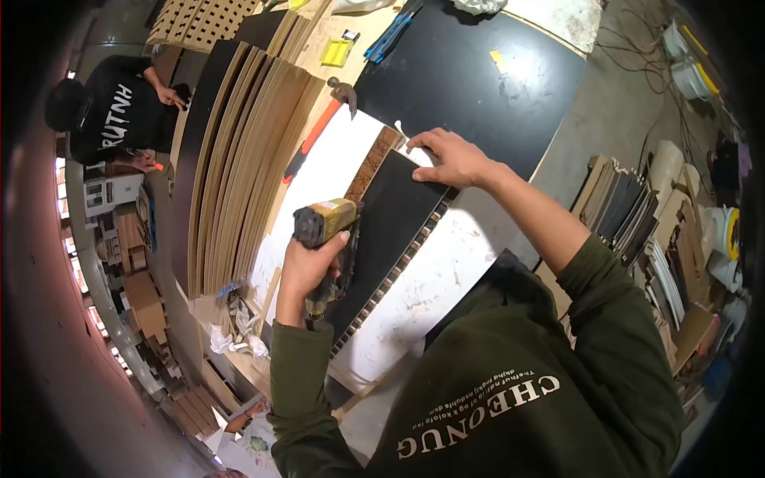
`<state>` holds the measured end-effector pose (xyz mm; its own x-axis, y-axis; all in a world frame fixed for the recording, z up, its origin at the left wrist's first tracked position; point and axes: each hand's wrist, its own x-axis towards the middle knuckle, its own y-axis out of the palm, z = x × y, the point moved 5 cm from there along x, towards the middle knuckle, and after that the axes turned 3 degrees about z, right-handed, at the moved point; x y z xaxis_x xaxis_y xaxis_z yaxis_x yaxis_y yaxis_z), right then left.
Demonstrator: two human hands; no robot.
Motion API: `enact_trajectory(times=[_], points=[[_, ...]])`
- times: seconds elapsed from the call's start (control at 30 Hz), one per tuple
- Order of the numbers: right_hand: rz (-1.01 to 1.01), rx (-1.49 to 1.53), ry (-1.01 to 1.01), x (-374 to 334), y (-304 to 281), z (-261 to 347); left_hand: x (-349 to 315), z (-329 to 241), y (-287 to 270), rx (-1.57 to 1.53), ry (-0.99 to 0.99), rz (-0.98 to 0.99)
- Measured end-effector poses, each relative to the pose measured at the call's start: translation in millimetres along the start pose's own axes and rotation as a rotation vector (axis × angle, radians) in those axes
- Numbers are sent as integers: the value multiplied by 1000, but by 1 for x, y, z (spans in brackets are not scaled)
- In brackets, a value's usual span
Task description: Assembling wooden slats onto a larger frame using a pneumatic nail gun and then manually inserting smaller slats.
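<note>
A yellow and black nail gun (327, 219) is gripped in my left hand (309, 267), over the left edge of a long black panel (390, 215). The panel lies slantwise on a white board (430, 275), and small notches run along its right edge. At the panel's far end my right hand (453, 159) grips the corner, thumb on top and index finger just past the end. A small white piece (399, 126) is close to those fingertips. Along the panel's left side shows a brown patterned strip (373, 166). The nail gun's tip is hidden from this view.
Curved wooden boards (247, 167) stand stacked at left, with a hammer (323, 127) beside them. Beyond my right hand lies a large black sheet (478, 72) with blue-handled tools (392, 33). A co-worker (119, 111) is at far left. Scrap panels (625, 211) and cables (637, 48) occupy the right-hand floor.
</note>
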<state>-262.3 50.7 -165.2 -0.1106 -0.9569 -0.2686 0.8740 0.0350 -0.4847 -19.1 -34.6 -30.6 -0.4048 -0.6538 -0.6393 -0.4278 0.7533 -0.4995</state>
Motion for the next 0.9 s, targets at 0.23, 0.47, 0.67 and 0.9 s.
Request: enact_trajectory(times=[0.23,0.47,0.67,0.9], points=[[-25,10,-9,-5,1,3,6,-14,5,-77,77,23],[-26,-9,13,-4,-1,6,20,-15,6,-37,75,30],[-59,-14,-2,-3,-1,0,17,-31,10,50,67,37],[-16,0,21,-5,-4,5,25,-37,12,-50,136,61]])
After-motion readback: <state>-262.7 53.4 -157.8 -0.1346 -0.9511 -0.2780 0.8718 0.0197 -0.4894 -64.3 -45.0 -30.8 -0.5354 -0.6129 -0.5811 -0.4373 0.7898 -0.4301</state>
